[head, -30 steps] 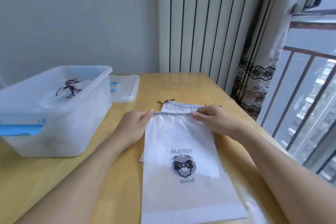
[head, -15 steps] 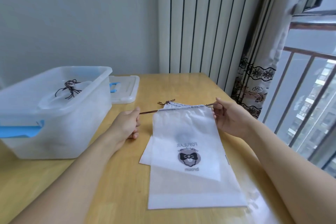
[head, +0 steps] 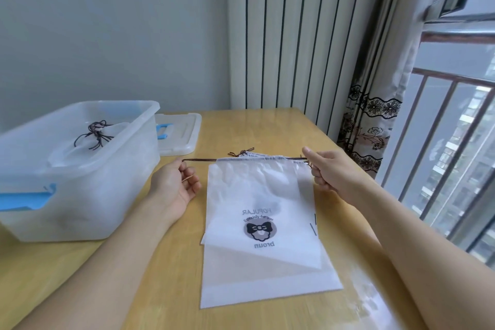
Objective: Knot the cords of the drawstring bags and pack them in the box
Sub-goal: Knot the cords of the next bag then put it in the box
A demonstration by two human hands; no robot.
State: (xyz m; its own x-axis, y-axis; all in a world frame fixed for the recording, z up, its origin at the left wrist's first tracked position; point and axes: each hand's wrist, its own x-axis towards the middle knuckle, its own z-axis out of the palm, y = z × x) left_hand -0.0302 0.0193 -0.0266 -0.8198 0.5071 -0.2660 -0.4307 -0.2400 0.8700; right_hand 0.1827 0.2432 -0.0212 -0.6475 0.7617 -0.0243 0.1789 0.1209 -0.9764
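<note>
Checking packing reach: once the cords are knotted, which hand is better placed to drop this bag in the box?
Probably left: the left hand is beside the box; the right hand is across the bag.

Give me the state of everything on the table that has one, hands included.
Left hand: pinching the dark cord at the bag's left side.
Right hand: gripping the cord's right end.
Frosted white drawstring bag: top gathered, cord taut, not yet knotted.
Flat bag beneath: lying flat on the table.
Translucent plastic box: open, a knotted bag inside.
Box lid: off, behind the box.
</note>
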